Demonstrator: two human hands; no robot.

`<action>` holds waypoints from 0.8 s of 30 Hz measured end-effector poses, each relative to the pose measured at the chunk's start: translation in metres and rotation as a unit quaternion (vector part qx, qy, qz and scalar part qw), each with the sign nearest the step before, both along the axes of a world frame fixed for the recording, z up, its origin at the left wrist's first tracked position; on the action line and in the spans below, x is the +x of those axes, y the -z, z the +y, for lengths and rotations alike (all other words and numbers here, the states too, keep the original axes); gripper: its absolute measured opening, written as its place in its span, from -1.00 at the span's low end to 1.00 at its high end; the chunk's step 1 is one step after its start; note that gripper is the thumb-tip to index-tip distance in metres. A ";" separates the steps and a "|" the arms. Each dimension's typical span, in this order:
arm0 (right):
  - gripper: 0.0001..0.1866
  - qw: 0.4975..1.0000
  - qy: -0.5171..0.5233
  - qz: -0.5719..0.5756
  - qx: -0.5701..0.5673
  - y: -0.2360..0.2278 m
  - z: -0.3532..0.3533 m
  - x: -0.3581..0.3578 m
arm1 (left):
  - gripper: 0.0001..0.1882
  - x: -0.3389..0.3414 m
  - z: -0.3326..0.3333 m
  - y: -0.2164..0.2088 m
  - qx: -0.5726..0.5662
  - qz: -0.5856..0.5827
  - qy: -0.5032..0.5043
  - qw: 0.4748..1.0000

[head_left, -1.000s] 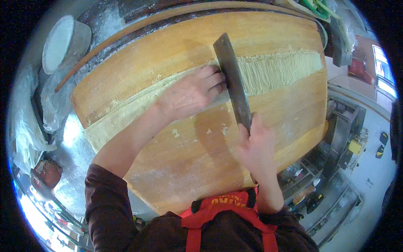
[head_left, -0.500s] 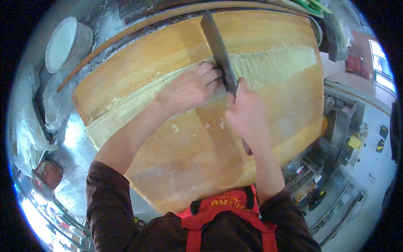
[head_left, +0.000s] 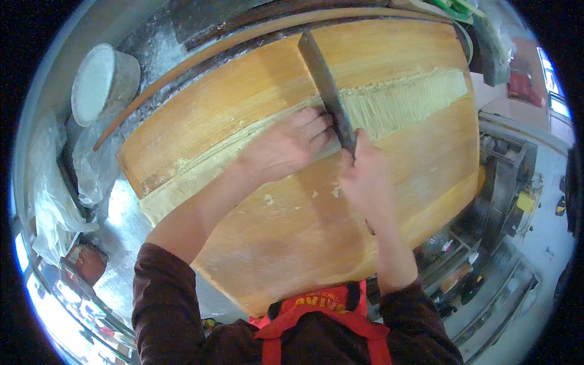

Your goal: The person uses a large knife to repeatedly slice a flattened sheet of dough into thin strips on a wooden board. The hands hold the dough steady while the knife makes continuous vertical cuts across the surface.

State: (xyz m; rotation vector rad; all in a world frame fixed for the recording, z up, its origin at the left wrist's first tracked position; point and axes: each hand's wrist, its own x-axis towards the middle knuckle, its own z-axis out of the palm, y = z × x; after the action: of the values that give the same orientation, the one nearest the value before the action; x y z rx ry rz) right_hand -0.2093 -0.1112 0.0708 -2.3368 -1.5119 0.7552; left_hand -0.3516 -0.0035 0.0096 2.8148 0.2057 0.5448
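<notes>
Right hand (head_left: pixel 368 179) is closed round a knife (head_left: pixel 328 91) at centre frame, left hand (head_left: pixel 292 143) rests half-curled, any hold hidden, on dough (head_left: pixel 176 190) stretching toward mid-left; keeping that curl tight and strokes upright should make slicing even.

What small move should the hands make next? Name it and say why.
Likely, ease the left hand slightly leftward along the uncut dough so the knife in the right hand can follow: the knife stands close beside the left hand, and sliced strips lie right of it.
</notes>
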 end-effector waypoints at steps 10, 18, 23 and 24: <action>-0.83 0.998 0.008 -0.045 -0.048 -0.028 -0.034 -0.017 | -0.62 -0.003 0.001 0.006 -0.029 -0.015 -0.008 0.999; -0.82 0.997 -0.010 -0.037 -0.066 -0.035 -0.046 -0.012 | -0.62 -0.003 0.002 0.005 -0.015 -0.006 -0.007 1.000; -0.78 0.993 -0.016 -0.056 -0.101 -0.035 -0.042 -0.014 | -0.65 -0.003 0.001 0.007 -0.027 0.000 -0.005 1.000; -0.77 0.992 -0.015 -0.057 -0.114 -0.037 -0.036 -0.016 | -0.65 -0.004 0.001 0.008 -0.029 0.003 -0.005 1.000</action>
State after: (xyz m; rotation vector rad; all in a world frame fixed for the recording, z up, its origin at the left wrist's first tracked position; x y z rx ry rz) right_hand -0.2250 -0.1469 0.1080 -2.5678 -1.5848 0.8568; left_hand -0.3555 -0.0026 0.0015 2.7610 0.2323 0.5231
